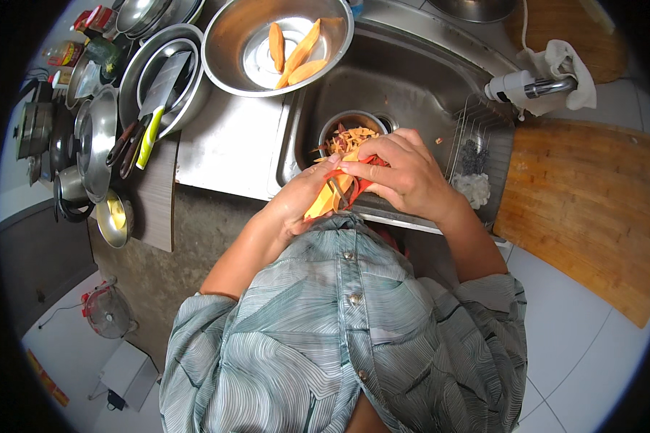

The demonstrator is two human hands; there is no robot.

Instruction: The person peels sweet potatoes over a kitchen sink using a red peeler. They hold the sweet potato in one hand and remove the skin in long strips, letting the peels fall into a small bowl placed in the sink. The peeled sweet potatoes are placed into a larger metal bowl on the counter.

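Observation:
My left hand [298,197] is closed around an orange-fleshed sweet potato [323,201], largely peeled, over the sink's near edge. My right hand [406,170] grips a red peeler [362,187], its blade against the sweet potato; the fingers hide part of its handle. Just beyond the hands, a small metal bowl [325,129] in the sink holds orange and reddish peelings [352,139]. Up and to the left, a large steel basin [225,70] contains several peeled orange pieces [299,54].
The steel sink [411,81] has a wire rack [468,122] at its right, beside a wooden board [579,200]. A faucet [550,86] with a cloth reaches in from the right. Left of the basin, a cleaver [165,84] and a green-handled knife [150,138] lie across nested bowls.

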